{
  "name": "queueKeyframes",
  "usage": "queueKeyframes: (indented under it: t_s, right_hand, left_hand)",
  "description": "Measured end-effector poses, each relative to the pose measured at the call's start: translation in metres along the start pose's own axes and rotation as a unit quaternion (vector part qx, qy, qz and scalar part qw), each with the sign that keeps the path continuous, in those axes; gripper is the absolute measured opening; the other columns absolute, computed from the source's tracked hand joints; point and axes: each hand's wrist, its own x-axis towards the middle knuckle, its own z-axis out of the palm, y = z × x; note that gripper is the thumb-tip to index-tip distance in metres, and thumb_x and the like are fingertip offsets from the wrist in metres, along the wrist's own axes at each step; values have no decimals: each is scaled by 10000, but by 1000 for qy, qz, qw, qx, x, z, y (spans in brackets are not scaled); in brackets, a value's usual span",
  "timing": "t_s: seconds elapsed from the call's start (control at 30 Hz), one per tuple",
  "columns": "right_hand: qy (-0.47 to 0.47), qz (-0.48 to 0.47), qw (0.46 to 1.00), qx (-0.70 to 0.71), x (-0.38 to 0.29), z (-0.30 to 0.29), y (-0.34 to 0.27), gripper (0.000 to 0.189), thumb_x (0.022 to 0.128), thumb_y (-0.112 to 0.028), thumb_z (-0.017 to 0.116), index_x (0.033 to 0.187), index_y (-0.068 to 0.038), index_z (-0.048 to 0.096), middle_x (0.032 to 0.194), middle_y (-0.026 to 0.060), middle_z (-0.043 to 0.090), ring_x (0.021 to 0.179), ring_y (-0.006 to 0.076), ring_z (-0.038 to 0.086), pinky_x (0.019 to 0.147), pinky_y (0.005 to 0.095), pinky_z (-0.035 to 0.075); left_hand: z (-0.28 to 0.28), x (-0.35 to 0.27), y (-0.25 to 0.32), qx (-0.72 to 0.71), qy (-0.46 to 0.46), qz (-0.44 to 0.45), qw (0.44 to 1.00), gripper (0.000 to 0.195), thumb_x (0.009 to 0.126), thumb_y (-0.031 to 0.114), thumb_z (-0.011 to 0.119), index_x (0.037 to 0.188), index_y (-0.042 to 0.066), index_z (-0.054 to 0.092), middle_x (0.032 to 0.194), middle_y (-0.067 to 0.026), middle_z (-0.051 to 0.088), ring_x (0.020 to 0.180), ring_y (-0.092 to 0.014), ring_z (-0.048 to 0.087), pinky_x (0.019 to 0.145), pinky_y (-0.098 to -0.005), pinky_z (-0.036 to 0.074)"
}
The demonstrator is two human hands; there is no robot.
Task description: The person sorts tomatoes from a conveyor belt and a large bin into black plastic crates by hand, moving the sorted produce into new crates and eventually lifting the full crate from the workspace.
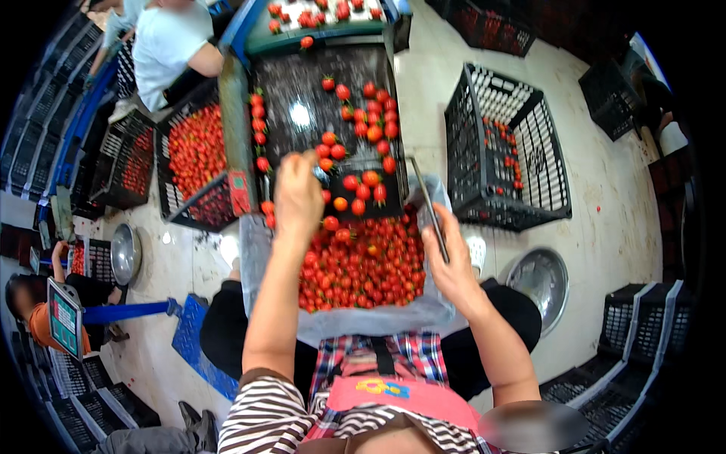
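Note:
My left hand [299, 196] hovers over the lower left part of a dark sloping chute [286, 74], its fingers curled close to several small red tomatoes [329, 151]. Whether a tomato is in those fingers is hidden. My right hand [451, 255] is closed around a thin metal rod [426, 198] that slants up to the chute's right edge. Between my forearms a crate lined with clear plastic film [334, 324] holds a heap of cherry tomatoes [363, 269]. More tomatoes [374, 110] lie on the chute's right half, and a row runs down its left side.
Right stands a black plastic crate [482, 198] with few tomatoes, near a metal basin [541, 284]. A tomato-filled crate [195, 142] is at left, beside a seated person [170, 51]. A blue platform scale [204, 346] and another person [57, 335] are lower left.

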Motion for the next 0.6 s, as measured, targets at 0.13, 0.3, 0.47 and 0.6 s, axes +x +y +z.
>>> queueKeyframes:
  t_s: [0.13, 0.3, 0.47, 0.6]
  right_hand:
    - [47, -19, 998, 45, 6, 3, -5, 297, 946, -144, 517, 1184, 23, 457, 880, 108, 585, 740, 154, 538, 685, 288, 443]
    - [105, -22, 980, 169, 39, -4, -17, 244, 926, -154, 579, 1060, -11, 434, 754, 44, 573, 639, 73, 504, 556, 220, 418]
    - [98, -4, 977, 187, 112, -18, -39, 329, 897, -210, 638, 1003, 11, 420, 783, 97, 618, 653, 101, 573, 562, 229, 476]
    - [94, -27, 964, 248, 153, -21, -51, 473, 906, -260, 622, 1178, 70, 418, 872, 129, 618, 734, 138, 586, 668, 258, 492]
  left_hand:
    - [-2, -16, -31, 10, -94, -33, 995, 379, 781, -46, 477, 1132, 40, 590, 1235, -175, 520, 1131, -376, 490, 969, -424, 395]
    - [-48, -34, 15, -115, -125, -58, 984, 362, 780, -72, 482, 1108, 26, 600, 1180, -172, 548, 1105, -349, 516, 960, -411, 403]
    - [-84, -75, 26, -79, -22, -64, 995, 246, 878, -24, 526, 1112, 10, 597, 1077, -126, 601, 1021, -260, 584, 884, -325, 450]
    - [-71, -140, -2, -225, -51, -316, 920, 187, 904, 90, 584, 1079, 26, 594, 905, -42, 587, 802, -140, 562, 713, -252, 456]
